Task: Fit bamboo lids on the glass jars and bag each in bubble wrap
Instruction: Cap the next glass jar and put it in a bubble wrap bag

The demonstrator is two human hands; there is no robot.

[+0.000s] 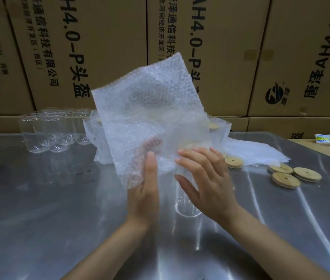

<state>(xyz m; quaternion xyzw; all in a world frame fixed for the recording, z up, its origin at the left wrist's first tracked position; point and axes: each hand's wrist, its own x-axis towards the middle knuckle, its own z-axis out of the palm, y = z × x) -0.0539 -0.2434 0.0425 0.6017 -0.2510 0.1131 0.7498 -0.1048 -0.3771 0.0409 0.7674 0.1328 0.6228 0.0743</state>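
light: dim, cool | glare: streaks on steel table (39, 199) | blur: mild | edges: wide-angle bowing

A shiny steel table (39, 219) fills the near scene, streaked with bright glare. At its far edge rises a wall of stacked cardboard cartons (103, 47) — tan, printed with black lettering.

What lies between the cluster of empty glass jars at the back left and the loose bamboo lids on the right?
In the head view, the bubble-wrap bag held up by both hands, with wrapped jars behind it.
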